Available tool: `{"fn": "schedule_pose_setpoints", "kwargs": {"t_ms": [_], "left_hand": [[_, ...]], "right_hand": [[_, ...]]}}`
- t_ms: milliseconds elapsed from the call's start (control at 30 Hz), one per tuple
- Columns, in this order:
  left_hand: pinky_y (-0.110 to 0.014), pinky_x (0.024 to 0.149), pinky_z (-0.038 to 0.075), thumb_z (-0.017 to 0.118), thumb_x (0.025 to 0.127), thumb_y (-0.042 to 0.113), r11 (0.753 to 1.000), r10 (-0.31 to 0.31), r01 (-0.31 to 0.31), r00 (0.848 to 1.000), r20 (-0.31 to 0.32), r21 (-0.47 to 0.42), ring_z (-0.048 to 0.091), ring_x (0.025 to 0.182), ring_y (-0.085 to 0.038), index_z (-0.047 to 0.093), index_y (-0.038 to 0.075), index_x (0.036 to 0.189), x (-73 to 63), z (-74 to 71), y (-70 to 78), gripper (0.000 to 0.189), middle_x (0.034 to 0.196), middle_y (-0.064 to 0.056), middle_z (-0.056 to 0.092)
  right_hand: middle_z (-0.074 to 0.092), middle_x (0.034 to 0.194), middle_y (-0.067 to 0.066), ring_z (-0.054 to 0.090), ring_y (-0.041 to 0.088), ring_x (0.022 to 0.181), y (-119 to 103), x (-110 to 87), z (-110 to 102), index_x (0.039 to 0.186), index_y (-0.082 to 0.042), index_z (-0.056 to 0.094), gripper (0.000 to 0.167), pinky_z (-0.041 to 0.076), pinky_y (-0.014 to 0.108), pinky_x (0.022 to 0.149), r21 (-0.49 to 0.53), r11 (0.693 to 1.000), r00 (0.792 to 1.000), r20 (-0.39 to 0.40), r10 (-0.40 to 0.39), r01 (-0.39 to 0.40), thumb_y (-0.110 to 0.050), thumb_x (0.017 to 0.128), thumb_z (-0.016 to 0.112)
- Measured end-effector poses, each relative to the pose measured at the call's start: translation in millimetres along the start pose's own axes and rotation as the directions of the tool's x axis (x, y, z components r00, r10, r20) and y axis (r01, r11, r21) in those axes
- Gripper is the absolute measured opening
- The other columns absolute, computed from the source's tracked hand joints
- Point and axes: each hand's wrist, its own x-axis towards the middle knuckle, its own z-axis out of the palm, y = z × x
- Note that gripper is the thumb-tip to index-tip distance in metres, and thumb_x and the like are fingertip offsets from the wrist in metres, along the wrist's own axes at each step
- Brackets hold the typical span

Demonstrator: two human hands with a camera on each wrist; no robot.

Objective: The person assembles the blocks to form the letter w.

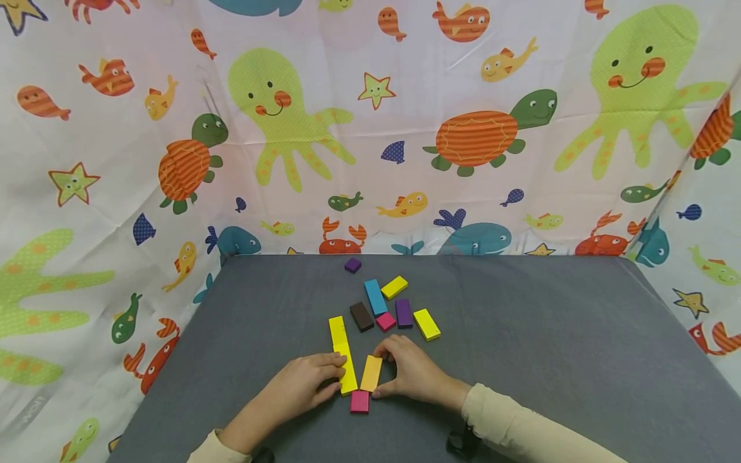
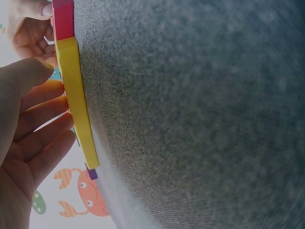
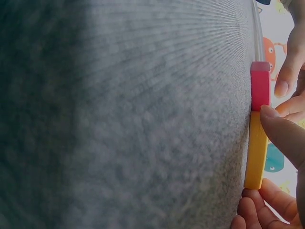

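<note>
Nearest on the tabletop lies a pink block, and the orange block meets its far edge. The right hand pinches this orange block lengthwise, thumb at the near end and fingertips at the far end. To its left, angled away so the two form a narrow V, runs a yellow strip, apparently two blocks end to end. The left hand grasps nothing: its fingers lie extended against the strip, thumb off it.

To set the orange block well, I would slide it flat with light pressure at both ends, watching its joint with the pink block, while the left fingers merely steady the yellow; a hard push would probably skew the strip at its seam.

Beyond lie a brown block, a small pink piece, a purple block, a blue block and two loose yellow blocks, with a dark purple cube near the sea-creature cloth.

The sleeves are cut off below. The left fingers cover part of the strip, and whether its near corner touches the pink block is hard to tell. The wrist views show most blocks edge-on or not at all.
</note>
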Motion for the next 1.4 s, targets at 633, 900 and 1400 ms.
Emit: {"fn": "schedule_pose_setpoints", "kwargs": {"t_ms": [633,900,1400], "left_hand": [[-0.034,0.096,0.058,0.070,0.092,0.034,1.000,0.003,-0.003,1.000,-0.011,0.007,0.066,0.119,-0.015,0.072,0.018,0.121,-1.3,0.3,1.0,0.034,0.131,0.003,0.068],[-0.035,0.095,0.058,0.070,0.091,0.034,1.000,-0.003,0.003,1.000,-0.009,0.012,0.066,0.119,-0.015,0.072,0.018,0.122,-1.5,0.4,1.6,0.035,0.131,0.004,0.068],[-0.035,0.096,0.058,0.070,0.092,0.034,1.000,0.007,-0.006,1.000,-0.021,0.011,0.066,0.119,-0.015,0.072,0.017,0.121,-1.8,1.4,1.3,0.034,0.130,0.003,0.068]], "right_hand": [[0.058,0.108,-0.007,0.050,0.008,0.098,0.1,0.1,0.5,0.115,-0.020,0.060,0.061,0.051,0.027,0.088,0.002,1.000,1.000,0.014,-0.005,0.005,-0.051,0.068,0.087],[0.058,0.107,-0.006,0.050,0.009,0.098,0.4,-0.6,1.0,0.114,-0.020,0.060,0.061,0.051,0.027,0.087,0.002,1.000,1.000,0.013,-0.004,0.004,-0.051,0.068,0.087],[0.057,0.106,-0.007,0.049,0.008,0.098,1.3,-0.8,2.3,0.114,-0.021,0.060,0.061,0.051,0.027,0.086,0.010,1.000,1.000,0.020,0.005,-0.005,-0.052,0.068,0.087]]}}
